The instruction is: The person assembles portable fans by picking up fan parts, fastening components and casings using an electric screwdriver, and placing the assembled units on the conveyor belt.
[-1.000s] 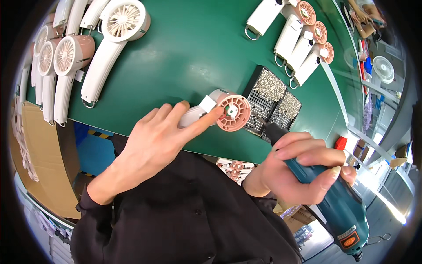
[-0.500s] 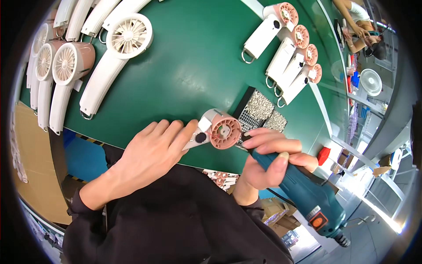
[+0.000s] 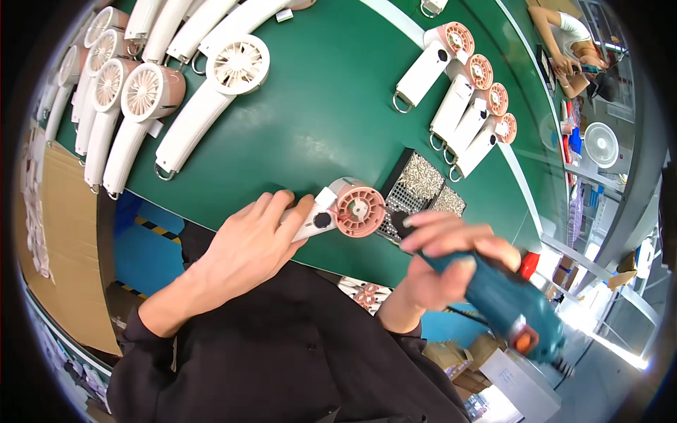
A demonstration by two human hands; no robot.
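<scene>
My left hand [image 3: 254, 240] is closed on the white handle of a handheld fan [image 3: 360, 209], lying on the green table near its front edge. The fan's round pink head is uncovered, showing its inner ring and spokes, and points to the right. A black round button shows on the handle beside my fingers. My right hand [image 3: 451, 261] grips a teal electric screwdriver [image 3: 511, 307], blurred by motion. Its black nose is over the screw tray, apart from the fan. Behind it stands the black screw tray [image 3: 422, 176], with small silver screws and a perforated plate.
Several handheld fans with white grilles [image 3: 144, 92] crowd the table's left side. Several uncovered fans [image 3: 465, 113] lie in a row at the back right. A red object [image 3: 529, 264] sits by the right edge. Another person [image 3: 575, 56] works at far right.
The electric screwdriver in my right hand has moved to the right, away from the fan head. My left hand keeps its hold on the fan. The whole view has shifted slightly.
</scene>
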